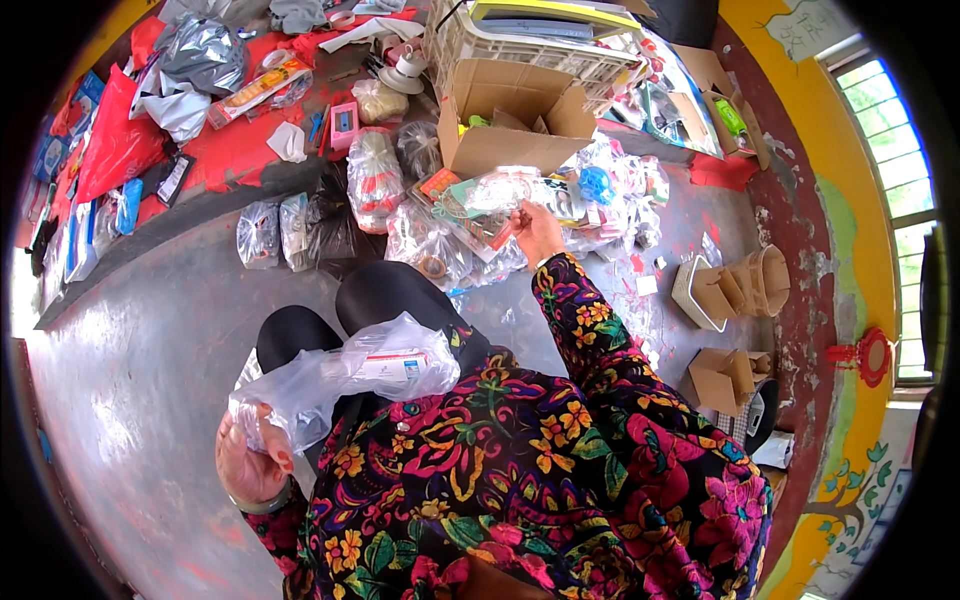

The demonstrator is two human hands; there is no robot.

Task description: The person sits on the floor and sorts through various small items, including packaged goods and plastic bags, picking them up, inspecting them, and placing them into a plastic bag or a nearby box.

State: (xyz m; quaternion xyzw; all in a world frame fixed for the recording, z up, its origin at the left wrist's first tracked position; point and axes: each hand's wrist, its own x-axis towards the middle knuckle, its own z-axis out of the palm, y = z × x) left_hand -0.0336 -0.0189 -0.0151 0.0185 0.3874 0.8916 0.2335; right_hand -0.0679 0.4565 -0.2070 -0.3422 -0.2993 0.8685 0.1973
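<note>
1. Down by her left knee, the left hand (pixel 252 462) is closed around the bunched neck of a clear plastic bag (pixel 345 378), which lies across her lap with a small white box showing through it.
2. That bag looks light, limp and slippery; I judge the gathered neck the safest hold, since the thin film would slide or stretch if pinched mid-body.
3. Out in front, the right hand (pixel 538 232) reaches to a heap of clear packets (pixel 470 215) on the grey floor (pixel 150 340), its fingers pinched together on the edge of one packet.
4. Those packets seem soft and crinkly, likely light, with small hard items inside; a corner or sealed edge gives the firmest purchase.
5. Behind the heap stands an open cardboard box (pixel 510 125), and beyond it a white crate (pixel 520 50).
6. Toward the floor's left edge lies a red sheet (pixel 225 150) strewn with more wrapped goods.
7. Folded cardboard pieces (pixel 735 285) sit near the right wall.
</note>
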